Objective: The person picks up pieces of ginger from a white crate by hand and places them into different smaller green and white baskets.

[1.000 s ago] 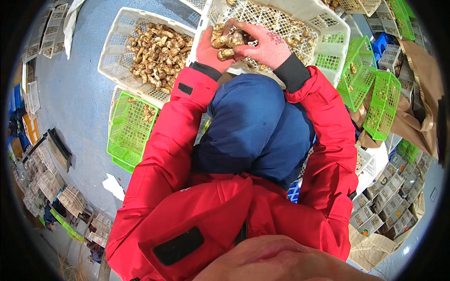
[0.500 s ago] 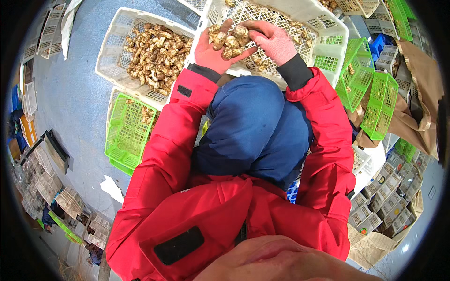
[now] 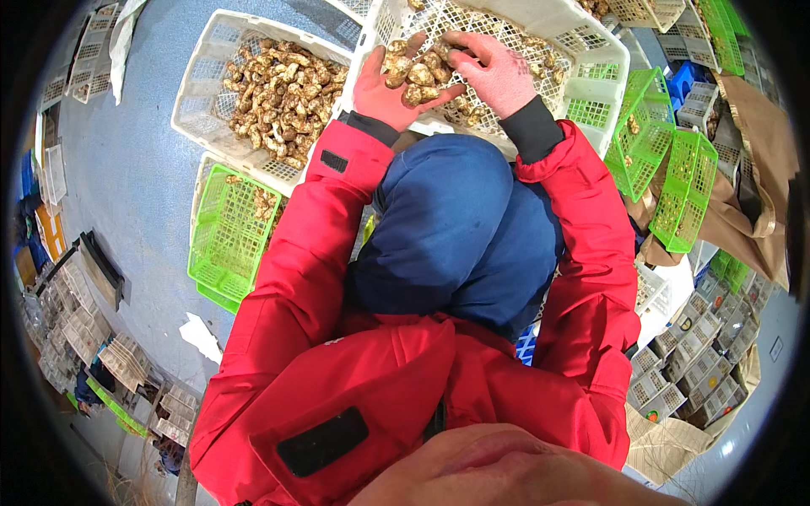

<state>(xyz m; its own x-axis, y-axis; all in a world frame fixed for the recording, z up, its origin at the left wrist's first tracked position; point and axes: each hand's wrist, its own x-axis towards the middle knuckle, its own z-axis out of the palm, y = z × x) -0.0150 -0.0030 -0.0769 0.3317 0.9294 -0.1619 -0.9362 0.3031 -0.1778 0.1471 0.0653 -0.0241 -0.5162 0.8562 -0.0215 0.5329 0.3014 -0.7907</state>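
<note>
Several knobbly brown-and-cream mushrooms (image 3: 421, 75) lie in my left hand (image 3: 380, 99), which cradles them with its palm up and its thumb and fingers spread around the pile. From the right, my right hand (image 3: 499, 78) reaches over with bent fingers. Its thumb and forefinger touch a mushroom (image 3: 436, 65) at the pile's right side. Both hands are above the near part of a white slatted crate (image 3: 596, 78), in front of my knees. Loose mushrooms (image 3: 537, 67) are scattered on that crate's mesh bottom.
A second white crate (image 3: 196, 103) at left holds a heap of mushrooms (image 3: 278, 101). Below it stands a green basket (image 3: 221, 236). Green baskets (image 3: 639, 126) and brown cloth (image 3: 732, 190) lie on the right. Stacked clear boxes (image 3: 696, 346) stand at lower right.
The mushrooms in my left hand have shifted and turned slightly under my right fingers. Both arms stay nearly in place.
</note>
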